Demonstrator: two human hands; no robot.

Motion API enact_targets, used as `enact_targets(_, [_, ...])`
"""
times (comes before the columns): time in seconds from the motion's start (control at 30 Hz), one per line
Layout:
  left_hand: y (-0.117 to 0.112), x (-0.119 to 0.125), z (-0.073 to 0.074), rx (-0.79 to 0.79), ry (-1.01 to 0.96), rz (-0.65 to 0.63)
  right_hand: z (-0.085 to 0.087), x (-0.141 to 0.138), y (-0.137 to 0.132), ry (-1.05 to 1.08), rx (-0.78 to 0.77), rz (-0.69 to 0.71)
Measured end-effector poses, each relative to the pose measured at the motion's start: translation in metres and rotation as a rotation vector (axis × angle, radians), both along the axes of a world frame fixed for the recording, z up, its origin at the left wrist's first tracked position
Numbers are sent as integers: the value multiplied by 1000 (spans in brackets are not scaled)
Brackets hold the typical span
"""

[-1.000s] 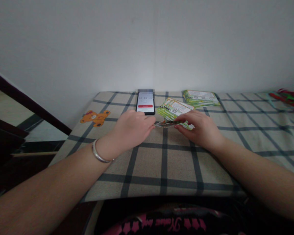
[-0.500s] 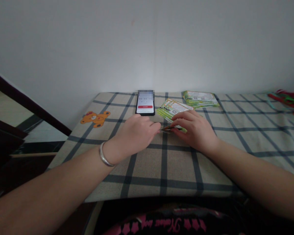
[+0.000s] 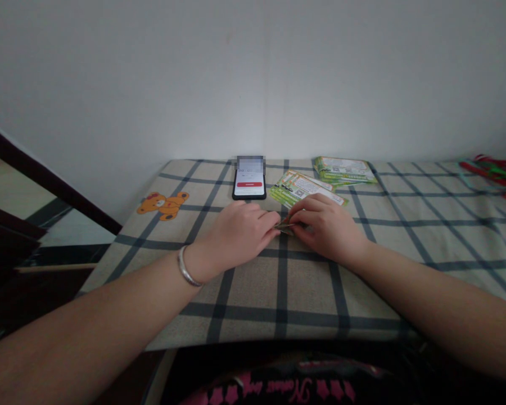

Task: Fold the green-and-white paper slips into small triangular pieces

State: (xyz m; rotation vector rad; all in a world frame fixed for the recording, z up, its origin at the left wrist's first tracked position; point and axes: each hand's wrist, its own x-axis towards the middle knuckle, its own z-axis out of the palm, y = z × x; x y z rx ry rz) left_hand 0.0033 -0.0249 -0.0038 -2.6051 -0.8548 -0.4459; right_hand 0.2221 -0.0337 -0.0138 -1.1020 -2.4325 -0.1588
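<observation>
Pinched from both ends, the small card [image 3: 285, 226] is gripped by the closed fingertips of the left hand [image 3: 240, 232] and the right hand [image 3: 325, 229]. It is held low over the checked cloth [image 3: 278, 281], just nearer the person than the phone [image 3: 249, 183]. Even pressure from both sides, with the card kept close to the cloth, would probably keep it steady. Right of the phone lie fanned green cards [image 3: 297, 185], with a stack [image 3: 346, 169] further right. A bear print [image 3: 162, 203] lies left of the phone.
</observation>
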Motion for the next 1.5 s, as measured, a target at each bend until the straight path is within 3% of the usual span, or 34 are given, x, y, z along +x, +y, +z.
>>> enact_targets(0.17, [0, 0, -1, -45, -19, -65, -2, 0, 4, 45, -27, 8])
enact_targets(0.43, [7, -3, -3, -133, -59, -61, 0, 12, 4, 70, -49, 21])
enact_targets(0.77, [8, -4, -6, -59, -26, -94, 5, 23, 8, -30, -72, 91])
enact_targets(0.97, [10, -3, -7, -66, -37, -44, 9, 23, 8, -57, -73, 108])
enact_targets(1.23, [10, -5, -14, -55, -94, 13, 15, 32, 21, -28, -246, 117])
enact_targets(1.37, [6, -3, -14, 8, -156, 30, 26, 36, 41, -70, -149, -47])
enact_targets(1.5, [9, -3, -11, -105, -40, 56, 37, 31, 76, -155, -10, -336])
